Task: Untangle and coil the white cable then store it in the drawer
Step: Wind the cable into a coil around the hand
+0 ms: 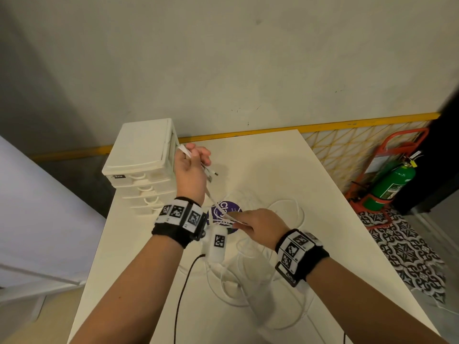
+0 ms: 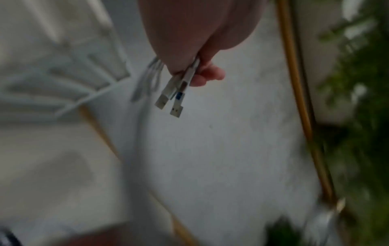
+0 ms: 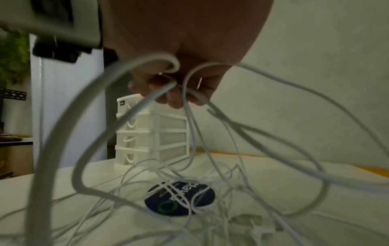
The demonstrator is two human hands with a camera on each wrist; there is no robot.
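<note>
A tangled white cable point(image 1: 250, 276) lies in loose loops on the white table point(image 1: 310, 175). My left hand point(image 1: 191, 167) is raised beside the drawer unit point(image 1: 141, 167) and grips the cable near its ends; two USB plugs point(image 2: 170, 103) stick out below its fingers. From there a strand runs down to my right hand point(image 1: 253, 224), which pinches several strands point(image 3: 179, 93) a little above the table. The white drawer unit point(image 3: 151, 133) has several drawers, all closed.
A round purple sticker point(image 1: 223, 217) lies on the table under the strands. A black wire point(image 1: 183, 289) hangs from my left wrist band. On the floor at the right stands a green fire extinguisher point(image 1: 392, 184) in a red stand. A grey wall is behind.
</note>
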